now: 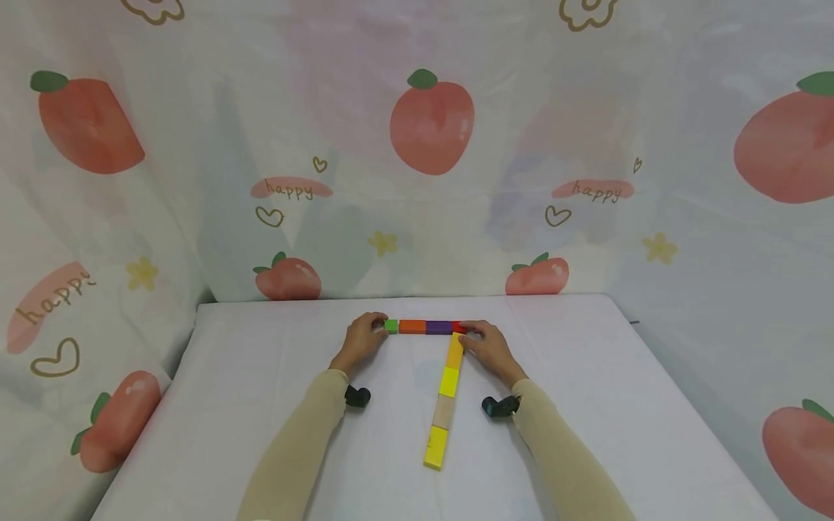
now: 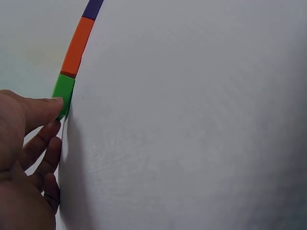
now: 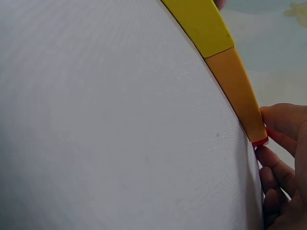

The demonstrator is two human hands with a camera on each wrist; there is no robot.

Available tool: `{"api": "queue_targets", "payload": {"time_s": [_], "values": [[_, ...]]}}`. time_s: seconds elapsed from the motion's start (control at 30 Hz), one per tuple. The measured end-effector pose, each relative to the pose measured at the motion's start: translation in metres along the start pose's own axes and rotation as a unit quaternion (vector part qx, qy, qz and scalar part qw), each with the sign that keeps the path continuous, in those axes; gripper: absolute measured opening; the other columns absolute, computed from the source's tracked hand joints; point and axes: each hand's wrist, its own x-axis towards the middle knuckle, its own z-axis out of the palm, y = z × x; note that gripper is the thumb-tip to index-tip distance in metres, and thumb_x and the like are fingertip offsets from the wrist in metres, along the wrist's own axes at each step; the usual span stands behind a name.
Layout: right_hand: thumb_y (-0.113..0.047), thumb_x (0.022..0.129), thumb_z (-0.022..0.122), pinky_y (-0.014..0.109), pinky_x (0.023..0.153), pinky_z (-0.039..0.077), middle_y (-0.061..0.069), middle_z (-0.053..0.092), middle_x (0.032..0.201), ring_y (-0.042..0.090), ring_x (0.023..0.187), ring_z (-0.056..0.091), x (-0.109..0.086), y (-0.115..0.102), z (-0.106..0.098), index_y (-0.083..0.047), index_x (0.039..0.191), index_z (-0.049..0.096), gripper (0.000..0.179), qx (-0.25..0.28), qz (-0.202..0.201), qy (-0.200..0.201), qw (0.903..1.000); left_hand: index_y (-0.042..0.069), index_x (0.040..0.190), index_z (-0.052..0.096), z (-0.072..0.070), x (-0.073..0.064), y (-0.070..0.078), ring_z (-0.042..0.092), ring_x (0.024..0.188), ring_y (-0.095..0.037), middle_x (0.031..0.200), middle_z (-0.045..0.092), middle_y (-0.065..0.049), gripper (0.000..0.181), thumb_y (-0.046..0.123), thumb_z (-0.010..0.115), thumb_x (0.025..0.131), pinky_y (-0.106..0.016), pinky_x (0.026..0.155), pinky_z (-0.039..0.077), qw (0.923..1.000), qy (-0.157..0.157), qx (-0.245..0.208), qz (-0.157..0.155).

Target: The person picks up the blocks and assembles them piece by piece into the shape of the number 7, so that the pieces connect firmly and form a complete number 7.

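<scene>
At the left end of a row of blocks near the table's back edge, my left hand [image 1: 361,343] pinches a green block [image 2: 63,90]. Rightward from it in that row come an orange-red block [image 1: 413,327], a purple block [image 1: 439,328] and a red block [image 1: 457,327]. My right hand [image 1: 493,352] grips the red block, which its fingers partly cover. Its thumb touches the end of an amber block [image 3: 236,91]. From there a slanting column runs toward me: the amber block, a yellow block [image 1: 449,382], a beige block [image 1: 444,412] and another yellow block [image 1: 436,447].
A white cloth covers the table [image 1: 573,362]. Behind it and on both sides hangs a pale curtain [image 1: 352,108] printed with red fruit. Dark wrist cameras sit by the left sleeve [image 1: 300,441] and the right sleeve [image 1: 560,441].
</scene>
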Motion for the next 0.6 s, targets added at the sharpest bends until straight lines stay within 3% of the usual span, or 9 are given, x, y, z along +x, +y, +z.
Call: {"api": "queue_targets", "payload": {"time_s": [0.17, 0.6], "values": [[-0.030, 0.095, 0.063, 0.055, 0.116, 0.029, 0.010, 0.053, 0.142, 0.034, 0.138, 0.042, 0.0005, 0.0005, 0.0003, -0.019, 0.136, 0.059, 0.043, -0.007, -0.004, 0.000, 1.0000, 0.010, 0.124, 0.065, 0.0010, 0.0003, 0.0005, 0.058, 0.121, -0.028, 0.122, 0.067, -0.009, 0.033, 0.013, 0.068, 0.091, -0.052, 0.111, 0.032, 1.0000, -0.002, 0.005, -0.004], [-0.028, 0.094, 0.064, 0.055, 0.115, 0.031, 0.011, 0.055, 0.140, 0.034, 0.135, 0.044, -0.0017, -0.0016, -0.0008, -0.018, 0.135, 0.060, 0.042, -0.003, -0.012, 0.003, 0.9999, 0.011, 0.123, 0.066, 0.0047, 0.0018, 0.0006, 0.059, 0.114, -0.028, 0.117, 0.070, -0.008, 0.033, 0.014, 0.068, 0.091, -0.050, 0.099, 0.036, 0.9996, 0.004, 0.027, 0.007]]}}
